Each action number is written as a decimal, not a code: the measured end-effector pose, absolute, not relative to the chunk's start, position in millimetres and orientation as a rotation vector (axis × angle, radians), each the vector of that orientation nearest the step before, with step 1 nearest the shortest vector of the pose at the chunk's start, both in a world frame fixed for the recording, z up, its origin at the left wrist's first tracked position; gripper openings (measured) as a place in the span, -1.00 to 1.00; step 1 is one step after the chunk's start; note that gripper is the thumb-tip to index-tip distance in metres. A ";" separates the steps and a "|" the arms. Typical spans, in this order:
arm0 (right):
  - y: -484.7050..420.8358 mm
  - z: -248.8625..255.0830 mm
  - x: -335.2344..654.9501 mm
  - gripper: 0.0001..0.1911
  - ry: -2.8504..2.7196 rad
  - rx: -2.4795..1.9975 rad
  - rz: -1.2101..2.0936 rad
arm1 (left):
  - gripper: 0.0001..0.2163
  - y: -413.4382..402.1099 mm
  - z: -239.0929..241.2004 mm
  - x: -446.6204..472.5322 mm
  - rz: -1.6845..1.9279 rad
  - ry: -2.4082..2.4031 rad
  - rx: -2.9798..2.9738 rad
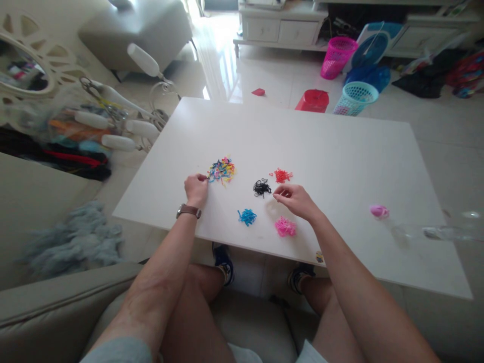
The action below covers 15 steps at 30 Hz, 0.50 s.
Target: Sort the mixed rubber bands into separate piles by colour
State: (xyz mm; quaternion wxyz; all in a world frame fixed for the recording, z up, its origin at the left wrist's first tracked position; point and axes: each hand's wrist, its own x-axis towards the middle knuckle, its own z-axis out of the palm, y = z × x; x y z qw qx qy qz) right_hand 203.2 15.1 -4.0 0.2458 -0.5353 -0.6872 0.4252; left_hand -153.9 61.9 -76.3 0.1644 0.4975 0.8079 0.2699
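Observation:
Small rubber bands lie in separate heaps on the white table. At the left edge of the mixed-colour pile (222,170), my left hand (196,189) has its fingertips pinched together; whatever is between them is too small to make out. My right hand (293,198) hovers just right of the black rubber bands (262,187), thumb and fingers drawn close, their contents unclear. Behind it sit the red rubber bands (282,175). Nearer to me are the blue rubber bands (247,217) and the pink rubber bands (286,226).
The white table (321,146) spans the middle of the view. On its right side are a purple object (379,211) and a clear bottle-like thing (434,232). Beyond the far edge stand a red bin (313,101) and a light-blue basket (356,97). A white lamp (141,128) stands left.

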 end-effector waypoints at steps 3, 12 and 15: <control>15.5 -4.2 204.2 -0.79 -1.867 -1.451 1.160 | -0.92 62.3 -76.8 -153.5 0.761 2.313 1.420; 16.8 -3.7 204.5 -0.82 -1.863 -1.462 1.155 | -0.94 66.0 -81.3 -152.5 0.757 2.309 1.438; 16.6 -3.9 204.2 -0.82 -1.858 -1.463 1.161 | -0.96 71.5 -78.1 -153.8 0.941 2.186 1.229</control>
